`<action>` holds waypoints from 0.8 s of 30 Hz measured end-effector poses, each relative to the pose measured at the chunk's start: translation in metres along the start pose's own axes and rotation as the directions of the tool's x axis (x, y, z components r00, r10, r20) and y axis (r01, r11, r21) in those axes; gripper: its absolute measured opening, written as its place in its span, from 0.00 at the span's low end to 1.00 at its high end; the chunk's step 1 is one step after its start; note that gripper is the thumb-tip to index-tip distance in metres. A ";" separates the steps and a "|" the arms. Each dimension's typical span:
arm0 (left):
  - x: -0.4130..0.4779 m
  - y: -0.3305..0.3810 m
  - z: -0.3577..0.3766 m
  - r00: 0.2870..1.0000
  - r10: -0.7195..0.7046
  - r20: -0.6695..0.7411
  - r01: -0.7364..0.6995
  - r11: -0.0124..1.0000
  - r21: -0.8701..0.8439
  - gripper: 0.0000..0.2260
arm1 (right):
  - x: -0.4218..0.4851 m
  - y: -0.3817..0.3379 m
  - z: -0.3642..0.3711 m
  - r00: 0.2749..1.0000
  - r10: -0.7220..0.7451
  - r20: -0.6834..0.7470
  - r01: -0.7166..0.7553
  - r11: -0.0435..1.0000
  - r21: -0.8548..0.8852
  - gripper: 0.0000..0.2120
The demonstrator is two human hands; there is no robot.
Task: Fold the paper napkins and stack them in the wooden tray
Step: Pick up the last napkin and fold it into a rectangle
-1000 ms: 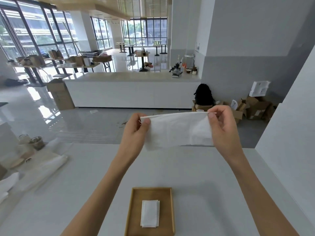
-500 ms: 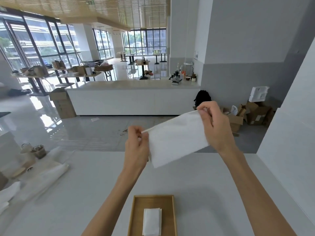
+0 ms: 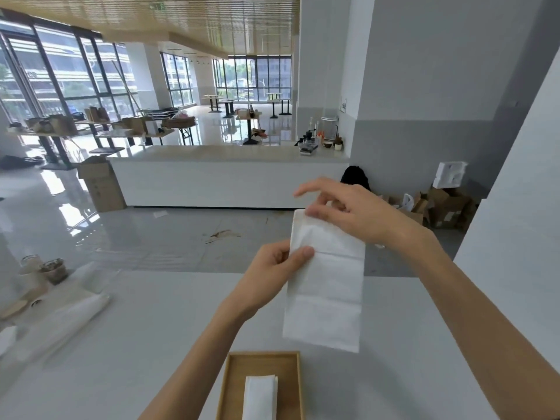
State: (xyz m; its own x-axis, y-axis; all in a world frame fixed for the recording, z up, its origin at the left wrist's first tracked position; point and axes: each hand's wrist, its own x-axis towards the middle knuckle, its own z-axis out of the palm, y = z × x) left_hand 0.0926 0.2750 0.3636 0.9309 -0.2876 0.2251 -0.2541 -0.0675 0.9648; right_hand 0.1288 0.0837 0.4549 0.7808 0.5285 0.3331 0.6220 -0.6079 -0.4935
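A white paper napkin (image 3: 327, 286) hangs upright in the air above the white counter, a long strip with fold creases across it. My left hand (image 3: 272, 274) pinches its left edge near the top with thumb and fingers. At the napkin's top corner, my right hand (image 3: 354, 213) pinches it, the other fingers spread. Below, at the frame's bottom edge, a wooden tray (image 3: 235, 386) holds a folded white napkin (image 3: 260, 395) lying lengthwise in its middle.
A clear plastic pack of napkins (image 3: 60, 322) lies at the counter's left, with cups (image 3: 54, 269) and paper items behind it. A white wall (image 3: 515, 237) rises at the right. Beyond the counter's far edge is open floor and another long counter.
The napkin has swung from a wide horizontal strip to a vertical one. My right hand rose to its top and my left hand slid to its side edge; the view tilted up.
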 end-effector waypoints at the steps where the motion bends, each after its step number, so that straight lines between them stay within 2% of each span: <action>1: 0.000 -0.001 0.000 1.000 -0.018 -0.025 0.018 0.999 -0.032 0.16 | -0.004 0.008 0.001 0.995 0.078 -0.059 -0.071 0.992 0.103 0.20; 3: 0.001 -0.002 0.001 0.996 -0.043 -0.082 0.037 0.996 -0.077 0.16 | -0.017 0.017 0.004 0.965 0.250 -0.080 -0.210 0.919 0.332 0.33; 4: 0.001 -0.002 0.001 0.992 -0.046 -0.114 0.036 0.995 -0.088 0.16 | -0.023 0.023 0.009 0.950 0.309 -0.041 -0.265 0.870 0.416 0.37; 5: 0.002 -0.003 0.000 0.989 -0.045 -0.142 0.031 0.994 -0.100 0.16 | -0.030 0.029 0.017 0.940 0.341 0.007 -0.301 0.820 0.486 0.37; 7: 0.003 -0.005 0.000 0.981 -0.050 -0.186 0.027 0.992 -0.120 0.14 | -0.043 0.032 0.035 0.931 0.357 0.077 -0.329 0.730 0.599 0.25; 9: 0.006 -0.006 0.000 0.977 -0.049 -0.206 0.028 0.994 -0.103 0.12 | -0.051 0.031 0.050 0.927 0.368 0.069 -0.314 0.662 0.681 0.15; 15: 0.007 -0.004 -0.010 0.988 -0.043 -0.151 0.028 0.995 -0.098 0.09 | -0.050 0.032 0.058 0.901 0.433 -0.007 -0.275 0.584 0.764 0.10; 19: 0.009 0.001 -0.022 0.993 -0.018 -0.114 0.005 0.993 -0.117 0.11 | -0.043 0.035 0.054 0.911 0.413 0.000 -0.267 0.588 0.763 0.10; 24: 0.011 0.009 -0.032 0.995 0.027 -0.091 -0.039 0.992 -0.124 0.11 | -0.036 0.034 0.049 0.931 0.352 -0.095 -0.150 0.608 0.779 0.09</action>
State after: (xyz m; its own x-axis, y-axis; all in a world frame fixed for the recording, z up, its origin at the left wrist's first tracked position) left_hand 0.1088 0.3014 0.3786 0.9436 -0.2011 0.2629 -0.2554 0.0627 0.9648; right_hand 0.1192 0.0732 0.3870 0.9516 0.2217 0.2129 0.2156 0.0123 -0.9764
